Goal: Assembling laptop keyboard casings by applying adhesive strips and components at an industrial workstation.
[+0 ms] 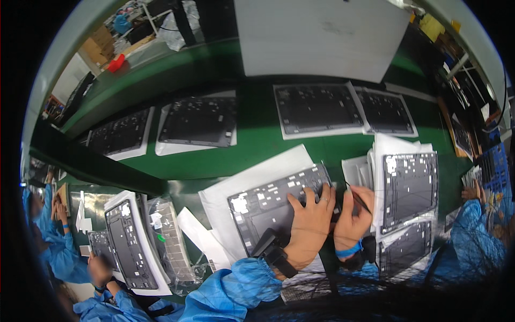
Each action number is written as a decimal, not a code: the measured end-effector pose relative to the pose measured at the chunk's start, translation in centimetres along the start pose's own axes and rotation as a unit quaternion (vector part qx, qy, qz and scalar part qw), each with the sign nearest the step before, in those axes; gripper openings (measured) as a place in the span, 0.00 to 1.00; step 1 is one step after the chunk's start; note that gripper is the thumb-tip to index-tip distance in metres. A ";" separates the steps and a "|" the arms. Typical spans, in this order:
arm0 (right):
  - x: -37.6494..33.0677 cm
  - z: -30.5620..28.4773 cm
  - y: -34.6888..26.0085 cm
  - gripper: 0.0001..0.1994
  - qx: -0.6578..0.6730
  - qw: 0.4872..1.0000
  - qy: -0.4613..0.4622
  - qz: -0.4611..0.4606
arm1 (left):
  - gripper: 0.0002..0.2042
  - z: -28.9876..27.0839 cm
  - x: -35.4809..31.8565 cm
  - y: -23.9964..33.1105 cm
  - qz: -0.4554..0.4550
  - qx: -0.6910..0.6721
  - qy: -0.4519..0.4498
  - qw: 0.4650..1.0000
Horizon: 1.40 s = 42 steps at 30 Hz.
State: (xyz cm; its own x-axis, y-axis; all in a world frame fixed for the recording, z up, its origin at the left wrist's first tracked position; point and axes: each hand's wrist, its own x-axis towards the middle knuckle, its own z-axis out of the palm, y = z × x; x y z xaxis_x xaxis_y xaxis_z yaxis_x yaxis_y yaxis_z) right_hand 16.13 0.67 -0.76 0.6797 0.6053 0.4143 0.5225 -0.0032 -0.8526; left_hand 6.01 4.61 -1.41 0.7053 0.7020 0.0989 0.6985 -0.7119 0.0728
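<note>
A flat black device housing (274, 199), dotted with small white and silver pieces, lies tilted on white sheets (214, 198) in front of me. My left hand (311, 217) rests on its right part with fingers spread, pressing it down. Just past the housing's right edge, my right hand (353, 217) is closed around a thin dark tool (360, 198) resembling tweezers. The tool's tip points up and away from me, beside the housing's corner. To the right, another black housing (410, 188) tops a stack of white sheets (380, 161).
Several more housings (316, 107) lie on white sheets along the green conveyor (252, 155) ahead. At left stand another stacked housing (129, 244) and a plastic-wrapped tray of pieces (177, 241). Co-workers in blue sleeves (61, 252) work at left and right. A grey board (322, 43) stands behind.
</note>
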 end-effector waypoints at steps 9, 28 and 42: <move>1.0 0.4 -5.0 0.10 0.075 0.975 -0.196 0.074 | 0.23 -0.6 -0.8 -2.1 0.035 -0.072 0.021 0.997; 2.7 6.6 2.2 0.25 -0.166 0.967 -0.183 -0.066 | 0.17 -4.5 -11.0 -15.4 -0.444 -0.402 0.126 0.790; 6.5 17.7 -4.4 0.15 -0.215 0.950 -0.165 -0.154 | 0.19 -0.6 -12.8 -17.7 -0.393 -0.661 0.188 0.612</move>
State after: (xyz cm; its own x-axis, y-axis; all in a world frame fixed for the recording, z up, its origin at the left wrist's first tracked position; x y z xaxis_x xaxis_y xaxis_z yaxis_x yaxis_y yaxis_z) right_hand 9.13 18.71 0.09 0.2998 0.8463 0.4403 0.8803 -0.0675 -0.4697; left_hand -15.40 8.20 -3.39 -0.0360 0.9597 -0.2788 -0.0788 0.2754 0.9581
